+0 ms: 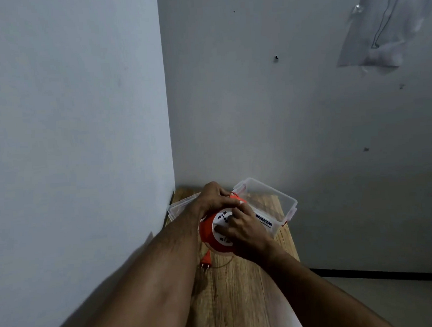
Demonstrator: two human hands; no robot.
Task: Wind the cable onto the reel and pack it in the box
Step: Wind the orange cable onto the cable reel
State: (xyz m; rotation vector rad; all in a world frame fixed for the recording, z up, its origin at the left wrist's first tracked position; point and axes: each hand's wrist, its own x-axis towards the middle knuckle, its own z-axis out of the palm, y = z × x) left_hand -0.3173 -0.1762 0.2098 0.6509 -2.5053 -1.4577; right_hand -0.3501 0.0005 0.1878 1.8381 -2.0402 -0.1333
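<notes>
An orange cable reel [207, 230] with a white socket face is held above a narrow wooden table [239, 293]. My left hand [213, 197] grips the reel's far upper side. My right hand [246, 228] lies over the white face, fingers pressed on it. An orange plug [206, 262] hangs from the reel's lower left on a short run of thin cable [225, 263] that loops over the tabletop. A clear plastic box [275, 197] stands open behind the reel, by the wall. Its clear lid [178, 207] lies to the left, partly hidden by my left forearm.
Walls close the table in on the left and at the back. The table's right edge drops to a grey floor [400, 301]. A clear plastic bag [378, 27] hangs on the back wall at the upper right.
</notes>
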